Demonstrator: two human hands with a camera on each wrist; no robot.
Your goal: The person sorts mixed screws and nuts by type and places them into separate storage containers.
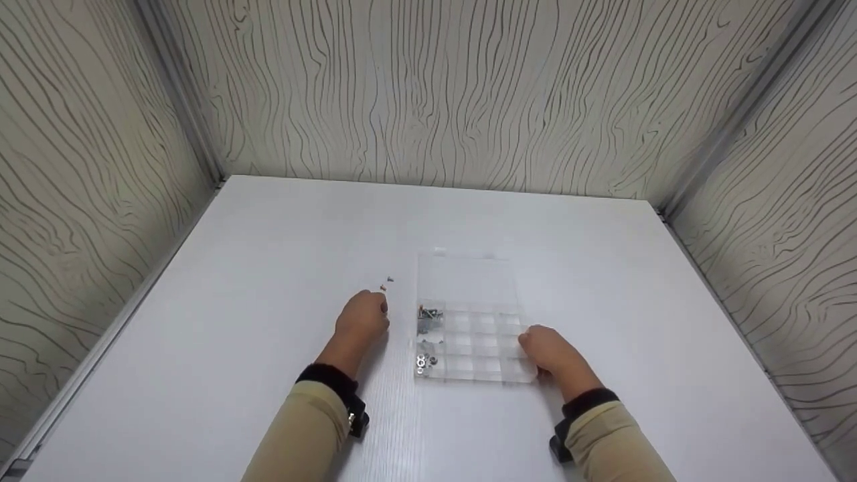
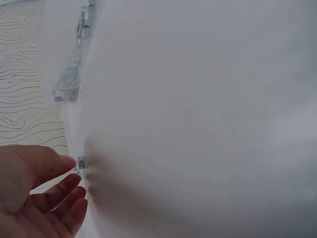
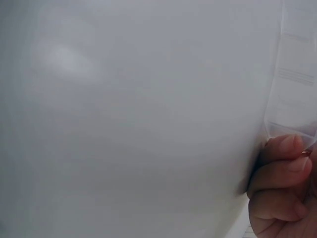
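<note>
Here the left hand (image 2: 34, 193) pinches a screw (image 2: 80, 162); the right hand (image 1: 546, 351) grips the compartment box (image 1: 479, 341) holding screws

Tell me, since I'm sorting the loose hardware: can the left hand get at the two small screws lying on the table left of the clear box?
Probably yes. The left hand lies just short of the two small screws, with only bare table between them; the clear box sits off to the side.

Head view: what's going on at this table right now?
A person sits at a white table with a clear compartment box, lid open. The right hand grips the box's near right corner. The left hand pinches a small metal piece just left of the box. Two loose screws lie beyond it; more hardware fills the left compartments.
</note>
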